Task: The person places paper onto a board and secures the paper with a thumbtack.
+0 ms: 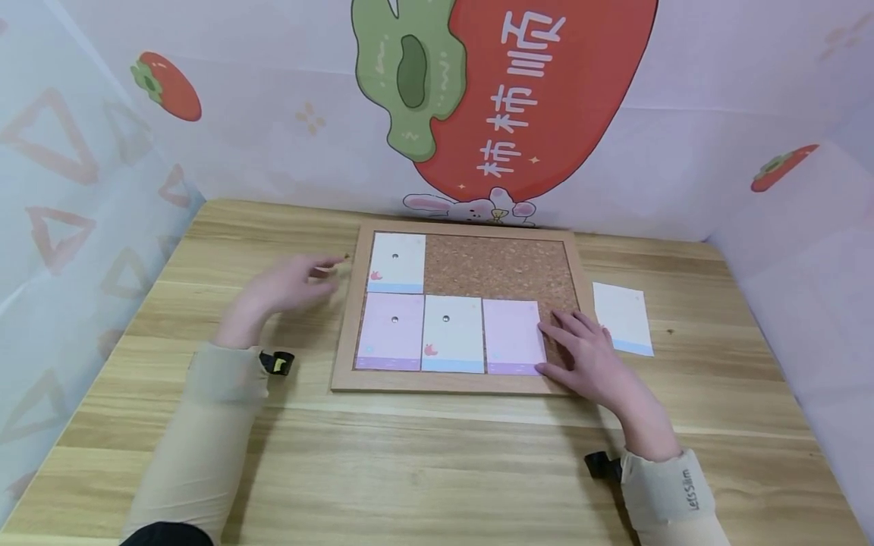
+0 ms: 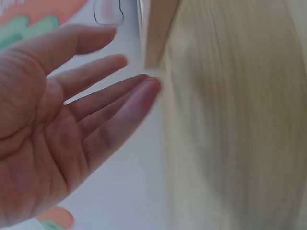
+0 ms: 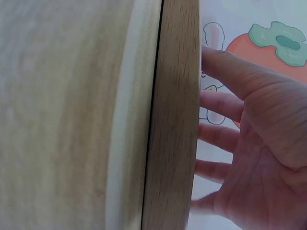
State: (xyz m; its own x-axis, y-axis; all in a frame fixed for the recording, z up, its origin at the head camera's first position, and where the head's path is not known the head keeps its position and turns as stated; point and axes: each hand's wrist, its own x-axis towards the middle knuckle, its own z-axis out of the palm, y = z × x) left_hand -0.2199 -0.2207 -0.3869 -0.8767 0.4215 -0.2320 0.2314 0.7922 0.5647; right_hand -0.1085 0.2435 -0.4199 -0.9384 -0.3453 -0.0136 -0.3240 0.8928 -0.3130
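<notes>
Currently, your unpinned lilac card [image 1: 514,337] lies flat on the corkboard [image 1: 501,262], third along the row nearest the worktop's [image 1: 423,470] near edge. Your right hand [image 1: 594,356] touches its right-hand side, thumb at the near corner, fingers spread rather than clamped. Beside it are a pinned white card [image 1: 454,349] and a pinned lilac card [image 1: 389,345]; another pinned white card [image 1: 399,262] sits in the row toward the worktop's far edge. Your left hand [image 1: 290,284] hovers just off the board's left side, fingers apart, near a dark speck [image 1: 346,256] too small to identify. Toward the worktop's right edge lies a loose white card [image 1: 623,315].

The step seems to be squaring that card for its pin: keep light pressure on its side, line its near edge up with its neighbours, and hold it steady so a pin wouldn't twist it.

Only the head view shows the card faces and pin heads. The left wrist view shows nothing between your thumb and fingers, which blur from above; the right wrist view shows your palm, but not the card's face.
</notes>
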